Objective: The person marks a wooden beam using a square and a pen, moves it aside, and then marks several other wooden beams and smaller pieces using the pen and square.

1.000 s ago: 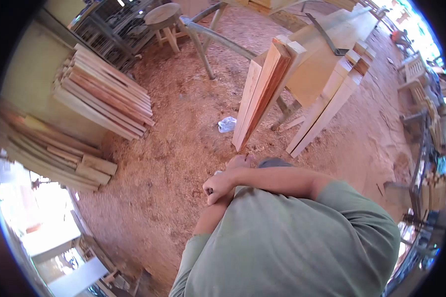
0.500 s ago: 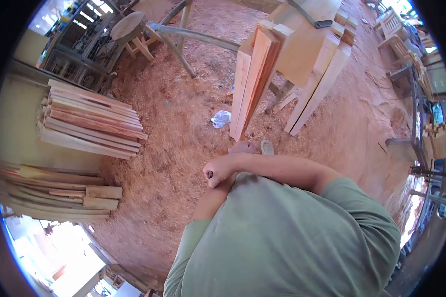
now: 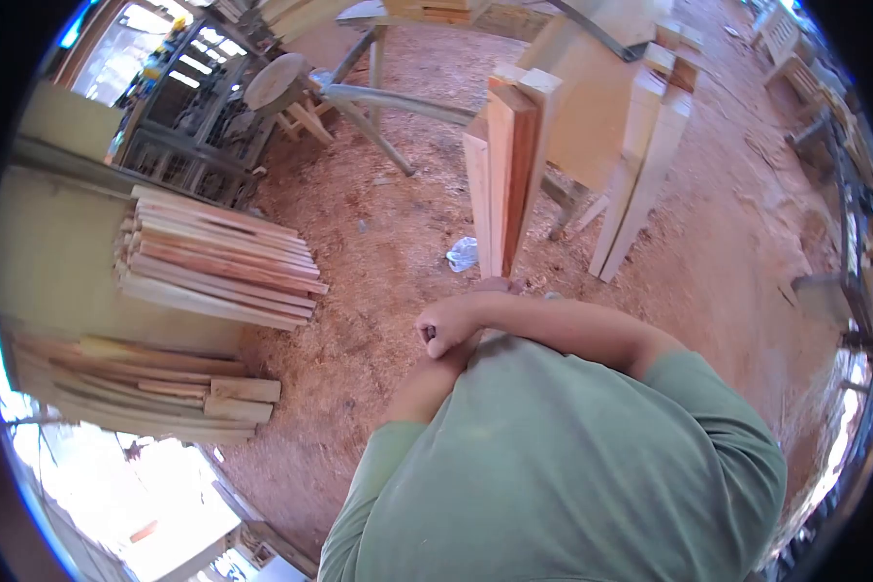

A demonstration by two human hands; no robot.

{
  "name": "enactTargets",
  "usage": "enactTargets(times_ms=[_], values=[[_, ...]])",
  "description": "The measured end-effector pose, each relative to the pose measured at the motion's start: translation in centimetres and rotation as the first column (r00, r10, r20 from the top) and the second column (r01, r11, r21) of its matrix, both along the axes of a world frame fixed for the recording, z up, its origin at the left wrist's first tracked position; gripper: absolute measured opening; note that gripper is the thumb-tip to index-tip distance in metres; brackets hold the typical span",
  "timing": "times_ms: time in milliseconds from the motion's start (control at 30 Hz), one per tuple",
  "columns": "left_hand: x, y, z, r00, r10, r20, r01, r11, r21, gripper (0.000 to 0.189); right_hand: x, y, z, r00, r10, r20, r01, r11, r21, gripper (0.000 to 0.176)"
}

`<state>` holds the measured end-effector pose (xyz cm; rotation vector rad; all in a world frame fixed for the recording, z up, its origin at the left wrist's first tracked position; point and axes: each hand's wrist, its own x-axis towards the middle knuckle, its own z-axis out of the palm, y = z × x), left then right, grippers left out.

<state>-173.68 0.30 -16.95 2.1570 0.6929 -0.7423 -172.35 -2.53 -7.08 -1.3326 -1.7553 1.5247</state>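
My right hand [image 3: 446, 325] is curled into a fist, crossed over my left wrist in front of my green shirt. A small dark spot shows inside its curl, too small to name. Beyond my right forearm, only part of my left hand [image 3: 497, 285] is visible, its fingers mostly hidden. The lower end of an upright-looking reddish wooden beam [image 3: 509, 145] appears just past my left hand; whether they touch is unclear. Pale beams stand beside it, and two more long beams [image 3: 640, 175] are to the right.
Stacked boards [image 3: 223, 257] and a lower pile of planks [image 3: 165, 383] lie at the left. A round-topped stool [image 3: 276, 82], a metal frame [image 3: 398, 100] and a white crumpled bag [image 3: 463, 254] are ahead. Shavings cover the floor [image 3: 359, 339]. Wooden chairs [image 3: 781, 44] stand at far right.
The view has shifted, so the stacks, beams and bag appear farther right. My hands remain crossed, with the right still curled. The shoe beyond my forearm is now mostly hidden.
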Motion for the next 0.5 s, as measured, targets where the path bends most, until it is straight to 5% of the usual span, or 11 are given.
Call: enactTargets(times_ms=[367, 500], values=[[-2.8, 1.1, -0.7, 0.989, 0.14, 0.037, -0.141, 0.99, 0.015, 0.058, 0.5, 1.2, 0.4, 0.978, 0.199, 0.063, -0.199, 0.98, -0.011, 0.034], [-3.7, 1.0, -0.9, 0.98, 0.19, 0.06, -0.191, 0.982, 0.01, 0.058, -0.5, 1.3, -0.1, 0.965, 0.242, 0.106, -0.247, 0.968, 0.043, 0.048]])
